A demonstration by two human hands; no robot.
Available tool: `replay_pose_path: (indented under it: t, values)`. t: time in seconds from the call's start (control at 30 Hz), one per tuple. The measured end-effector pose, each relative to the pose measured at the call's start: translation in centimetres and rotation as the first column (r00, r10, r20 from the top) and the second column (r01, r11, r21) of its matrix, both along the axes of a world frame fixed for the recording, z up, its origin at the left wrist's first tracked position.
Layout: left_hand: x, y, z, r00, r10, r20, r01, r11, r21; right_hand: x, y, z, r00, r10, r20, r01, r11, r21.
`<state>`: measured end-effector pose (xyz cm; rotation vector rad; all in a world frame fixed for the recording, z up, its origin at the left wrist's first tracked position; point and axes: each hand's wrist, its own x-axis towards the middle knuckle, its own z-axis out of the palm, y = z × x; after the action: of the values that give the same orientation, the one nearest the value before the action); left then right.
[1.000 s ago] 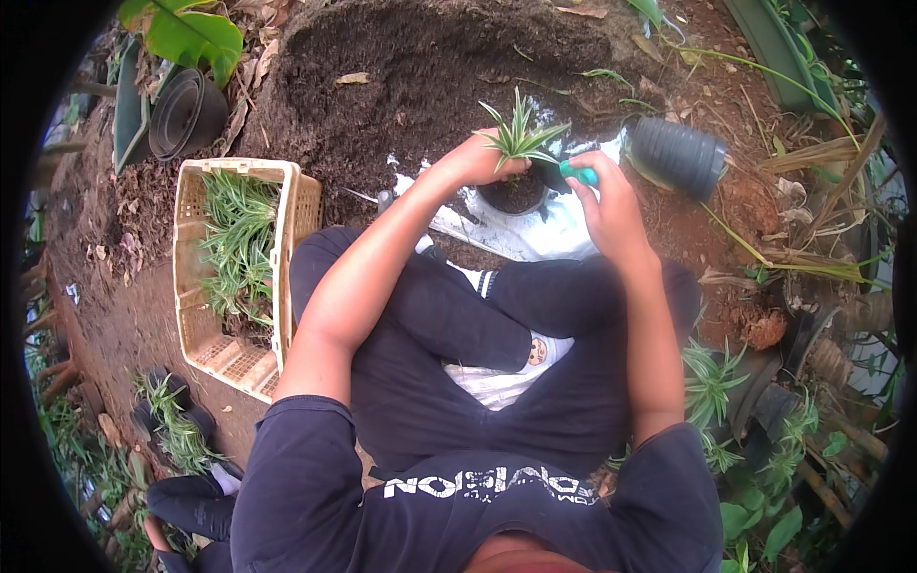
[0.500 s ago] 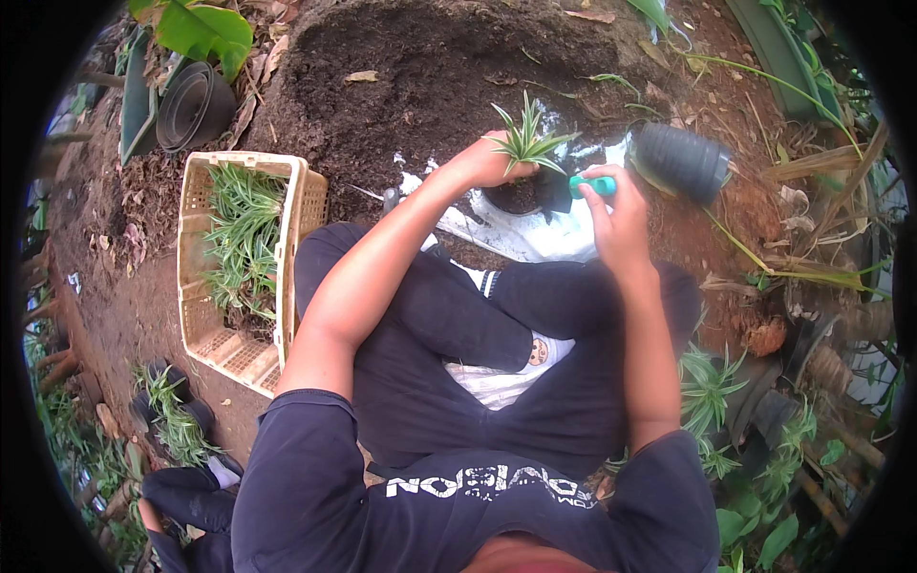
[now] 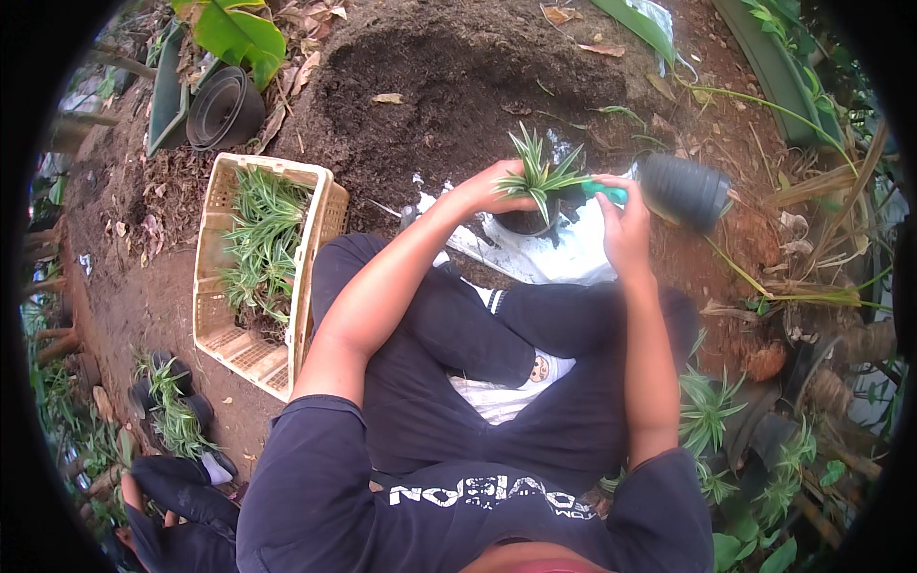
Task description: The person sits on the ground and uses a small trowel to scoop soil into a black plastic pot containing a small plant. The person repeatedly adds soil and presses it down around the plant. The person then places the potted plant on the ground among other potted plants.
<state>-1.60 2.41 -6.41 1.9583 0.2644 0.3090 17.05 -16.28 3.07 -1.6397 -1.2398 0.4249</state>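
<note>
A small spider plant (image 3: 537, 172) with green, pale-edged leaves stands over a dark pot (image 3: 521, 223) holding soil. My left hand (image 3: 489, 189) is closed around the plant's base, its fingertips hidden by leaves. My right hand (image 3: 627, 231) grips the green handle of a small trowel (image 3: 607, 192); its dark blade lies beside the plant, partly covered by leaves. Pot and trowel are above a white plastic sheet (image 3: 585, 250) on the ground, in front of my crossed legs.
A cream plastic crate (image 3: 336, 215) full of spider plants stands left of my legs. Stacked black pots (image 3: 683, 191) lie at right. Dark loose soil (image 3: 430, 72) is heaped ahead. Another black pot (image 3: 227, 110) sits far left; a person (image 3: 186, 501) is at lower left.
The trowel blade, earlier plainly visible at the pot's right side, is now mostly behind leaves. The plant leans more to the right. The whole view has shifted slightly.
</note>
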Motion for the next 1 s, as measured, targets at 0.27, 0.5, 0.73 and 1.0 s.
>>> replay_pose_path:
  t: [0.27,0.5,0.73,1.0]
  values:
    - [-1.6,-1.6,2.2,0.999,-0.009,-0.033,0.008,0.999,-0.038,0.1,-0.3,0.4,1.0,0.01,0.003,-0.01,1.0,0.012]
    - [-0.1,-3.8,0.6,0.994,0.079,0.08,-0.093,0.979,0.182,0.2,-0.3,0.4,0.999,-0.006,-0.034,0.006,1.0,-0.016]
    - [0.2,-3.6,-1.4,0.98,0.195,-0.029,-0.167,0.898,0.407,0.8,-1.1,0.6,0.999,-0.033,-0.039,0.032,0.999,-0.017]
    - [0.9,-3.9,-0.1,0.951,0.274,-0.142,-0.249,0.953,0.173,1.0,-1.2,0.7,0.999,-0.002,-0.051,-0.003,0.994,-0.108]
